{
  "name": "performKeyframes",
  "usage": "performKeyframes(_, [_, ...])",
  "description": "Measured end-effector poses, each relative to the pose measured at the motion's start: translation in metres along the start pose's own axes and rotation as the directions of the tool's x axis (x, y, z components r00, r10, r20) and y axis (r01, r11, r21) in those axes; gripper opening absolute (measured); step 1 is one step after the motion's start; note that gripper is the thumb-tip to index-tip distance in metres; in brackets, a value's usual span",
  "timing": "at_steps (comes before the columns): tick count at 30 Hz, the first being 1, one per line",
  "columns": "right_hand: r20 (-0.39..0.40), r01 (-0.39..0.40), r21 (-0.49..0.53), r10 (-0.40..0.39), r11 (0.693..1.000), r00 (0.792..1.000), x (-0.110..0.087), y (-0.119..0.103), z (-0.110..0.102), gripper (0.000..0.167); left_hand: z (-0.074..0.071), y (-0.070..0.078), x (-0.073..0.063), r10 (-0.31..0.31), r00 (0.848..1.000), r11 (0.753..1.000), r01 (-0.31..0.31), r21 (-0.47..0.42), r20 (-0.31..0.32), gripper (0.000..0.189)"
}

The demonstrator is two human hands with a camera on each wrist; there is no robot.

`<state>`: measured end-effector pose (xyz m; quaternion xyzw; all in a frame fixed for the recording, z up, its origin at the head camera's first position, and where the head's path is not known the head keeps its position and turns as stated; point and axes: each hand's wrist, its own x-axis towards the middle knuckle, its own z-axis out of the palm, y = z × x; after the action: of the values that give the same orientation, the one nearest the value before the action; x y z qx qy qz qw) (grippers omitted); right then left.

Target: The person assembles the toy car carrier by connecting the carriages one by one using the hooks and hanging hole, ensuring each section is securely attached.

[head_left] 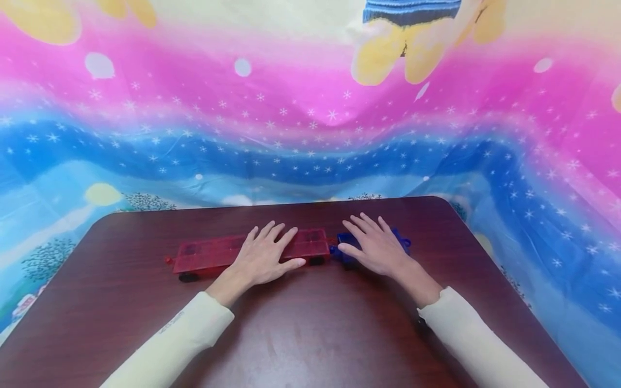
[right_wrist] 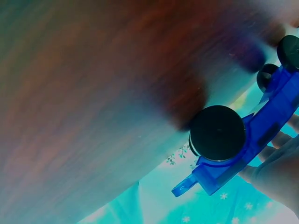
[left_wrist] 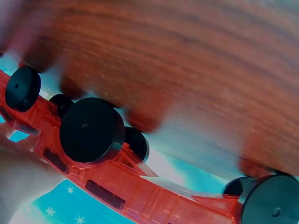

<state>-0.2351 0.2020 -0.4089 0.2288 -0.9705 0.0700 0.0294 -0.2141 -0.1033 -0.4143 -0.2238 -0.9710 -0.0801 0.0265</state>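
Note:
A long red translucent toy car base with black wheels stands on the table; whether it is one piece or two joined pieces is hidden by my left hand. That hand rests on its top, fingers straight and spread. A shorter blue translucent toy car base stands at its right end, and a small coupling lies between them. Over the blue one lies my right hand, fingers extended. In the right wrist view, the blue base shows a black wheel and a protruding end loop.
The dark brown wooden table has rounded far corners. Behind and beside it hangs a pink and blue cloth printed with snowflakes. A small red hook sticks out from the red base's left end.

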Motion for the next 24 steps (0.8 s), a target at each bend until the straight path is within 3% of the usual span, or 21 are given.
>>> performKeyframes(24, [0.025,-0.011,0.006,0.011,1.0,1.0,-0.006,0.014,-0.002,0.083,0.006,0.004,0.014,0.033,0.999,0.999,-0.034,0.035,0.038,0.09])
